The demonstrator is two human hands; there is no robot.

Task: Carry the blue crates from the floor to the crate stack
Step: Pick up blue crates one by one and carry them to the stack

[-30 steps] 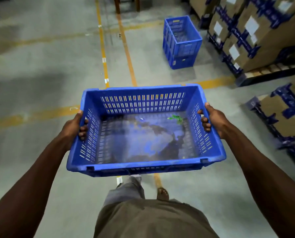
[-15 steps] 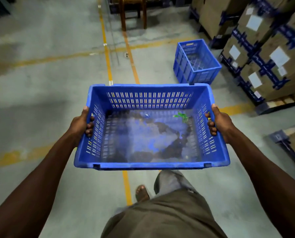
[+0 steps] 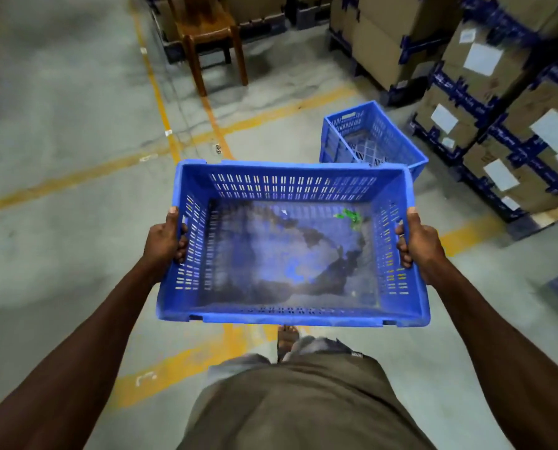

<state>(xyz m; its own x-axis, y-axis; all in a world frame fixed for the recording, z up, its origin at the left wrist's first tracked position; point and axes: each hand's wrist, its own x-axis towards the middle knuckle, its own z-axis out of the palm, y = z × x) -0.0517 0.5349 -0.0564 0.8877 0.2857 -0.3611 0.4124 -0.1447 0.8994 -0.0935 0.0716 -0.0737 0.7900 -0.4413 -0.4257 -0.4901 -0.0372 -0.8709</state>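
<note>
I hold a blue slotted crate level in front of my waist, above the floor. My left hand grips its left wall, thumb on the rim and fingers through the handle slot. My right hand grips the right wall the same way. The crate's bottom is dirty, with a small green scrap near its far right corner. The crate stack stands on the floor just beyond the held crate, to the right, its near corner hidden behind the held crate's far rim.
Pallets of taped cardboard boxes line the right side. More boxes stand at the back. A wooden chair stands ahead, left of the stack. Yellow lines cross the concrete floor. My foot shows under the crate.
I have walked forward: the crate stack, chair and boxes have come closer and lower in view. Both hands keep the same grip on the crate.
</note>
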